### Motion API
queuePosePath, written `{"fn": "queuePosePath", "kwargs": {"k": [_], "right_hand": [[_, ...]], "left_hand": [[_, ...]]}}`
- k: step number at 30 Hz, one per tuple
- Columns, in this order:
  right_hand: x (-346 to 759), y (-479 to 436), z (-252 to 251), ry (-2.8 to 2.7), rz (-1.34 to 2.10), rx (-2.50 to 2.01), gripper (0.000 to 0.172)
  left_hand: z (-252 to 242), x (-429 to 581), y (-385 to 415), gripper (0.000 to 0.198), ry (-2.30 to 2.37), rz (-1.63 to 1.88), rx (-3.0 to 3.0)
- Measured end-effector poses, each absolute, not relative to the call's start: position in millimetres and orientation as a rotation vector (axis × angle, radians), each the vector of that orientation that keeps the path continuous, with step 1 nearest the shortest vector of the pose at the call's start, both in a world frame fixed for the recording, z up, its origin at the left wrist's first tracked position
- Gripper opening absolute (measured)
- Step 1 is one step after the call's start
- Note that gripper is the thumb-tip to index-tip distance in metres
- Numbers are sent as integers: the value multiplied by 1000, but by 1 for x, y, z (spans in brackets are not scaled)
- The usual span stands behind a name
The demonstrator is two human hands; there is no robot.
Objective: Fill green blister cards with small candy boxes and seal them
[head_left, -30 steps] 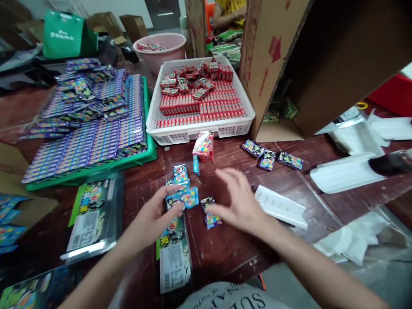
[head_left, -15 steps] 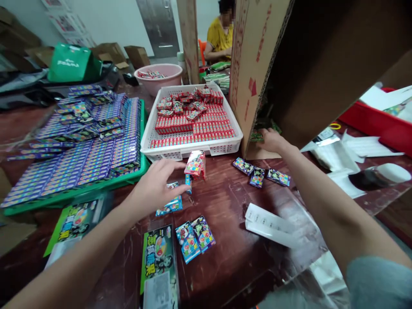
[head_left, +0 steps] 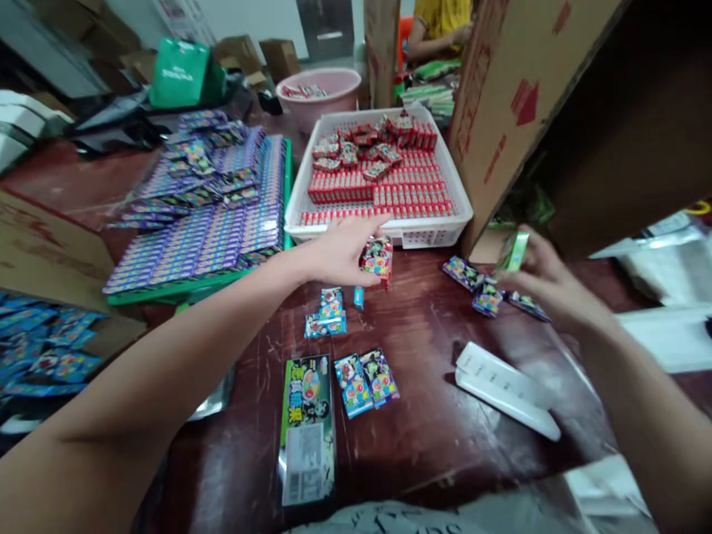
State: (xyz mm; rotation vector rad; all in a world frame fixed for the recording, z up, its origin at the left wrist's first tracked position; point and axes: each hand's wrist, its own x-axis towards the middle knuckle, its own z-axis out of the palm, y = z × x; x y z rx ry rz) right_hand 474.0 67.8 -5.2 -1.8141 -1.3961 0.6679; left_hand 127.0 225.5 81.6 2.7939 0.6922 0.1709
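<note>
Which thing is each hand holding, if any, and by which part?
The right hand holds a green box near its lower end. The left hand is at the red boxes; gripping cannot be told.

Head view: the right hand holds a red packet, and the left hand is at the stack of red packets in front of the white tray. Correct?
No: the head view shows the right hand holding a green packet, not a red one. The left hand is indeed at the stack of red packets in front of the white tray.
</note>
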Motion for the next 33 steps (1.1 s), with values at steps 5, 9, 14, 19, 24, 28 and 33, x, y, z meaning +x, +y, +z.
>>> {"fn": "queuePosePath", "kwargs": {"k": [5,9,14,19,24,28,33], "right_hand": [[363,-36,-26,-1330,1272,-1460,77],[371,-44,-48,-1743,989,-1625,53],[397,-25,-40,-2260,627,-1634,52],[387,-14,-17,-2654,454,-1581,67],[374,0,-16,-2495,16,-2162,51],[371,5,-18,-2557,131,-2064,43],[402,23,-19,-2701,90,-1662,59]], "left_hand": [[56,134,137,90,590,159,2801],[9,138,76,88,583,8,2724],[-18,139,62,88,689,79,2634],[-9,135,57,87,710,131,2640],[-21,152,42,87,882,151,2651],[-27,147,38,93,966,169,2636],[-1,68,44,98,681,48,2657]]}}
